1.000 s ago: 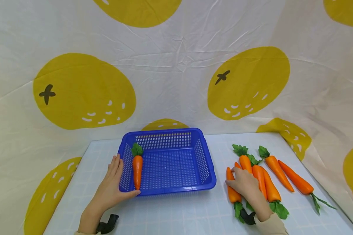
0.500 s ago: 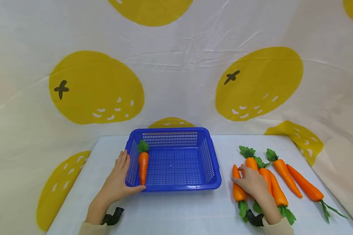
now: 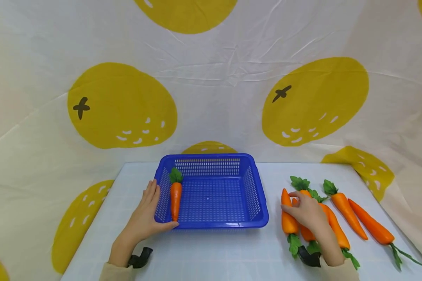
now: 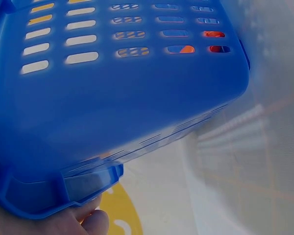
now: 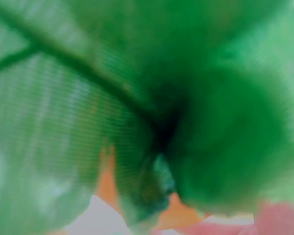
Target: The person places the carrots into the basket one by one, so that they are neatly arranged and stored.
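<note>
My left hand [image 3: 144, 215] lies along the left side of a blue plastic basket [image 3: 228, 225], fingers straight, thumb reaching over the front rim. Inside the basket, against its left wall, is one carrot [image 3: 176, 198] with leaves pointing back. At the right, my right hand [image 3: 310, 212] pinches the leftmost carrot [image 3: 289, 220] of a group between thumb and fingers; its leafy end points toward me. Blurred green leaves [image 5: 225, 127] fill most of the right wrist view. The left wrist view shows the basket's slotted outer wall [image 4: 112, 98] close up.
Several carrots lie beside and under the right hand, including one tilted carrot [image 3: 348, 214] and a thin-stemmed carrot [image 3: 371, 222] at the far right. A pale checked cloth covers the table [image 3: 211, 257]. A curtain with yellow fruit print [image 3: 123, 105] hangs behind.
The head view has shifted, so everything sits further right in it. Held by my right hand, the leftmost carrot has risen slightly from its neighbours. My left hand stays at the basket.
</note>
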The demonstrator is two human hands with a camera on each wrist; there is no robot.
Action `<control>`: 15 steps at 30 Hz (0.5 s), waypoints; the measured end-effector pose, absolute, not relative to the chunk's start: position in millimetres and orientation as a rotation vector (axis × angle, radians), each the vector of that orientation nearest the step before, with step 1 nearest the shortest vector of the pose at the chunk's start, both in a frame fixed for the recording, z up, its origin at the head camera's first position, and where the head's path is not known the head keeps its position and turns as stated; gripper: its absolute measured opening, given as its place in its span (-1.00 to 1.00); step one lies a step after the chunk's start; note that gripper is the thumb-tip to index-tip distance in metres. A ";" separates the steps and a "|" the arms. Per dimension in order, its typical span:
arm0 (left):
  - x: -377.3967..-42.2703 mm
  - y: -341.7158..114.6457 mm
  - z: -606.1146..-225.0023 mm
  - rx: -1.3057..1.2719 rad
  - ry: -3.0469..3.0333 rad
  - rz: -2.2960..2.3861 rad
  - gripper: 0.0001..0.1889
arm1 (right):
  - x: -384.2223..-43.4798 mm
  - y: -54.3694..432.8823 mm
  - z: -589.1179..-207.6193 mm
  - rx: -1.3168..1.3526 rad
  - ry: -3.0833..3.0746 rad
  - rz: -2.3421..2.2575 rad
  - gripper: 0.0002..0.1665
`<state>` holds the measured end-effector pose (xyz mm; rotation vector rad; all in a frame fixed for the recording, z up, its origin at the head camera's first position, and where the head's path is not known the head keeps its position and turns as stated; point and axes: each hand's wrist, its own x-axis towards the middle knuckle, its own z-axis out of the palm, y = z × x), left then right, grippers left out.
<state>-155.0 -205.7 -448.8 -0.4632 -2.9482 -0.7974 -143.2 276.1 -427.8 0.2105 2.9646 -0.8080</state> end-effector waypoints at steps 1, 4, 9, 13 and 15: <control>-154.9 -205.8 -448.6 -0.462 -2.948 -0.799 0.40 | -144.0 275.8 -426.7 0.209 2.970 -0.821 -0.15; -154.6 -206.7 -448.2 -0.457 -2.953 -0.784 0.41 | -146.5 273.3 -423.5 0.209 2.977 -0.880 -0.16; -154.9 -207.0 -449.0 -0.462 -2.953 -0.771 0.43 | -150.0 268.0 -414.2 0.217 2.987 -0.990 -0.17; -155.1 -206.2 -449.6 -0.460 -2.954 -0.778 0.43 | -154.3 265.0 -403.4 0.203 2.996 -1.070 -0.18; -154.9 -205.5 -449.3 -0.459 -2.952 -0.775 0.43 | -156.8 263.8 -397.3 0.189 2.999 -1.112 -0.20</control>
